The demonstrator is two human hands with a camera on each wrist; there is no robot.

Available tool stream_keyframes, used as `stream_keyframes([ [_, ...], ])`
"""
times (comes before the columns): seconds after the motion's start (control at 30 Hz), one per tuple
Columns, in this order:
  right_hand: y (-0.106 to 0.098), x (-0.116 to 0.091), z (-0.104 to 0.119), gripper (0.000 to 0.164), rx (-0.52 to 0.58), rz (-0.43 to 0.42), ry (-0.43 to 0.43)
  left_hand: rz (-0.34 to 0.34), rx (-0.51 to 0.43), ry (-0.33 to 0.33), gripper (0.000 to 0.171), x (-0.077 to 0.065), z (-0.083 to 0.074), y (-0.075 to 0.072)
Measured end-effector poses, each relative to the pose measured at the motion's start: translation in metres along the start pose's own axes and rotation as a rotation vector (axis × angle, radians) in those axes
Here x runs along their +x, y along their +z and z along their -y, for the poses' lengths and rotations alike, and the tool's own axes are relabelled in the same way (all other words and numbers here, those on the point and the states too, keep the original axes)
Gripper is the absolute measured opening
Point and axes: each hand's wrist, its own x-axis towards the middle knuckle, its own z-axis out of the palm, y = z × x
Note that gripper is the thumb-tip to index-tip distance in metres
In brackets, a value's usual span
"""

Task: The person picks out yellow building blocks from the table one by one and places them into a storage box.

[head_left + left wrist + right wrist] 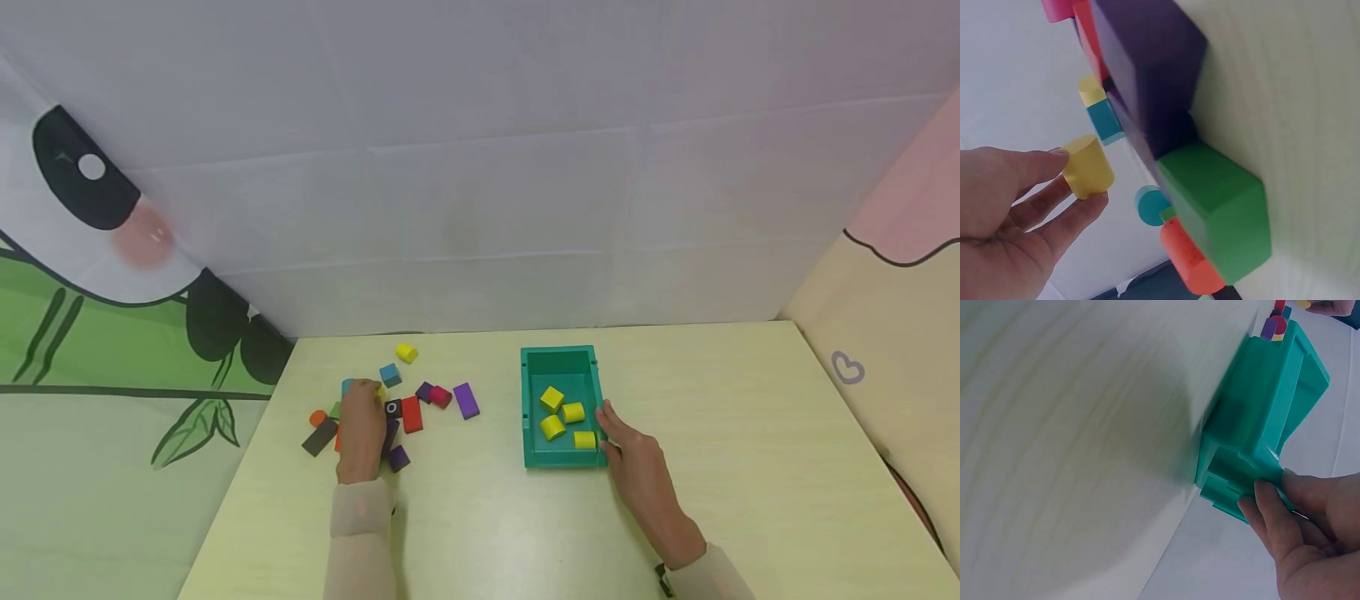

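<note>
In the left wrist view, my left hand (1016, 212) pinches a yellow cylinder block (1088, 169) between thumb and fingertips, above the scattered blocks. The head view shows this left hand (362, 433) over the block group, hiding several of them. My right hand (643, 483) touches the right side of a teal plastic bin (528, 417), fingers extended against its wall and rim. Several yellow blocks (552, 427) lie inside the bin. In the right wrist view, the right hand's fingertips (1266, 490) rest at the bin's ridged outer wall (1241, 425).
Around the left hand lie a red block (412, 414), a purple block (467, 401), a dark grey block (320, 437), an orange cylinder (318, 418) and a blue block (390, 375). Another yellow block (407, 352) sits near the table's back edge, by the hanging cloth (450, 292).
</note>
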Motion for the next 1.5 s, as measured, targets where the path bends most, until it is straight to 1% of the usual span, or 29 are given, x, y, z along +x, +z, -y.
stream_keyframes([
  [0.27, 0.001, 0.000, -0.001, 0.058, 0.010, -0.004, -0.005, -0.010, -0.020, 0.037, 0.031, -0.005, -0.010, -0.003],
  [0.47, 0.000, 0.001, -0.001, 0.059, 0.003, 0.017, 0.018, -0.007, -0.037, 0.074, 0.032, -0.007, -0.016, -0.003],
  [0.63, 0.000, 0.002, -0.002, 0.059, 0.001, 0.022, 0.019, -0.006, -0.039, 0.087, 0.030, -0.007, -0.021, 0.001],
  [0.73, 0.000, 0.002, -0.003, 0.058, 0.004, 0.018, 0.014, -0.020, -0.038, 0.100, 0.029, -0.009, -0.025, 0.002],
  [0.97, 0.000, 0.002, -0.002, 0.058, 0.007, 0.004, 0.005, -0.057, -0.042, 0.184, 0.026, -0.013, -0.033, 0.006],
  [1.23, 0.000, 0.002, -0.002, 0.058, 0.006, 0.018, 0.015, -0.028, -0.048, 0.215, 0.025, -0.016, -0.042, 0.013],
  [1.37, 0.001, 0.001, -0.002, 0.059, 0.004, 0.023, 0.020, -0.046, -0.055, 0.260, 0.024, -0.018, -0.047, 0.016],
  [1.47, 0.000, 0.001, -0.002, 0.059, 0.001, 0.024, 0.020, -0.050, -0.062, 0.277, 0.024, -0.021, -0.052, 0.017],
  [1.5, 0.000, 0.001, -0.001, 0.059, 0.000, 0.024, 0.019, -0.041, -0.062, 0.270, 0.024, -0.021, -0.053, 0.018],
])
